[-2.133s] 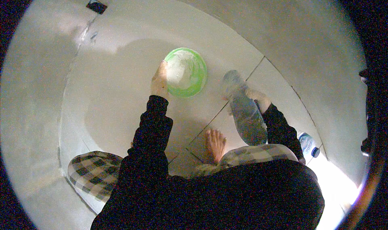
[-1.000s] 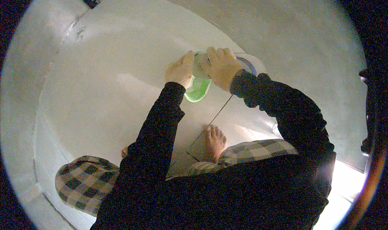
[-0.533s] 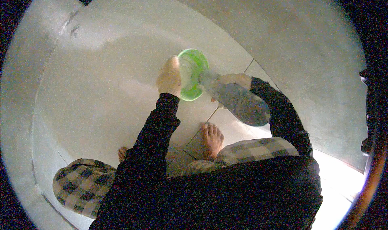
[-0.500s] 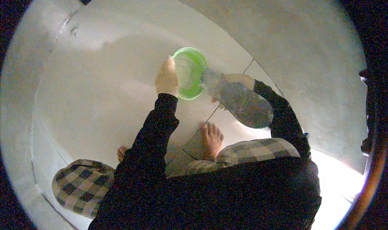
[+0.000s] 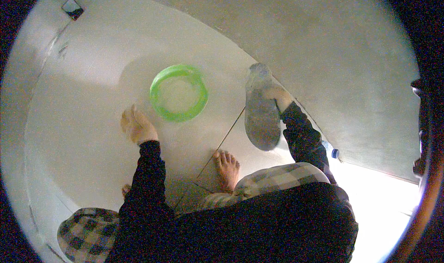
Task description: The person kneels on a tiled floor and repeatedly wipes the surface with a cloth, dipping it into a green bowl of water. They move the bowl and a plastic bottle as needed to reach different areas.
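Observation:
A round green basin [image 5: 156, 101] sits on the pale floor, with a whitish layer inside it. My left hand [image 5: 138, 125] is off the basin, a little to its lower left, with its fingers loosely bent and nothing in them. To the right of the basin, my right hand [image 5: 279, 96] grips a large grey, see-through bottle [image 5: 262, 119] by its side. The bottle's narrower end points away from me, and its broad rounded end is toward me. My right fingers are partly hidden behind it.
A wall [image 5: 333, 78] rises along the right, close to my right forearm. Near it lies a small clear bottle with a blue cap [image 5: 335, 153]. My bare foot [image 5: 226, 170] stands below the basin. A square fitting [image 5: 72, 8] is at the far left.
My left hand has let go of the basin's rim and drawn back toward lower left. The grey bottle has swung away from the rim and turned more lengthwise. The view has shifted.

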`<action>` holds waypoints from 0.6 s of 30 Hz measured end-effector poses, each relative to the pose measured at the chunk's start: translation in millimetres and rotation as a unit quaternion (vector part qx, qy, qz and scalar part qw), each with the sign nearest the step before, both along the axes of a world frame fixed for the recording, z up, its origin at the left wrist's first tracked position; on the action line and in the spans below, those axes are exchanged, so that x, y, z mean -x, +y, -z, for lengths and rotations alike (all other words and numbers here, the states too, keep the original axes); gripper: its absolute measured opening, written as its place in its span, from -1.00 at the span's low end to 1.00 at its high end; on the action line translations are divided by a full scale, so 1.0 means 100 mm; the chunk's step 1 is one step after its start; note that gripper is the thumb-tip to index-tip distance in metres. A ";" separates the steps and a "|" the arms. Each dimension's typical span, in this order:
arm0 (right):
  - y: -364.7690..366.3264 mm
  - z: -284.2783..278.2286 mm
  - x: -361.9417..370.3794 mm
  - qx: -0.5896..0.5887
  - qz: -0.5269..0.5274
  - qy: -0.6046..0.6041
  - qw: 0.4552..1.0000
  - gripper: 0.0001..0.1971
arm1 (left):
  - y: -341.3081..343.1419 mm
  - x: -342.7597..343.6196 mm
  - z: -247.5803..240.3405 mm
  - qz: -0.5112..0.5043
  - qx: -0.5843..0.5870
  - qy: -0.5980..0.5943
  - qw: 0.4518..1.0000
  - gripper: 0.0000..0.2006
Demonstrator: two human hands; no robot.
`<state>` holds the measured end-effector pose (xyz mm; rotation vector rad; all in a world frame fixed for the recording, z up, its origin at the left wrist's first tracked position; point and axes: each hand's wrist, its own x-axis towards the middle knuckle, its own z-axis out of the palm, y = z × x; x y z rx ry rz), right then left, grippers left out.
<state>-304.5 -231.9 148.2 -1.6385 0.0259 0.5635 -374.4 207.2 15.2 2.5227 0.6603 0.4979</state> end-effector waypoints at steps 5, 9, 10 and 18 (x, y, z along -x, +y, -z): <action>0.28 -0.04 -0.19 0.481 -0.020 -0.179 0.858 -0.55 | -0.13 0.25 -0.12 0.015 -0.172 0.091 0.981 -0.47; 0.55 0.12 -0.35 0.615 -0.053 -0.342 0.708 -0.54 | -0.36 0.19 -0.25 0.014 -0.176 0.109 0.978 -0.44; 0.58 0.17 -0.44 0.629 -0.063 -0.370 0.680 -0.54 | -0.40 0.20 -0.27 0.019 -0.170 0.114 0.979 -0.43; 0.68 0.41 -0.73 0.674 -0.059 -0.309 0.668 -0.67 | -0.42 0.30 -0.34 0.045 -0.180 0.131 0.974 -0.39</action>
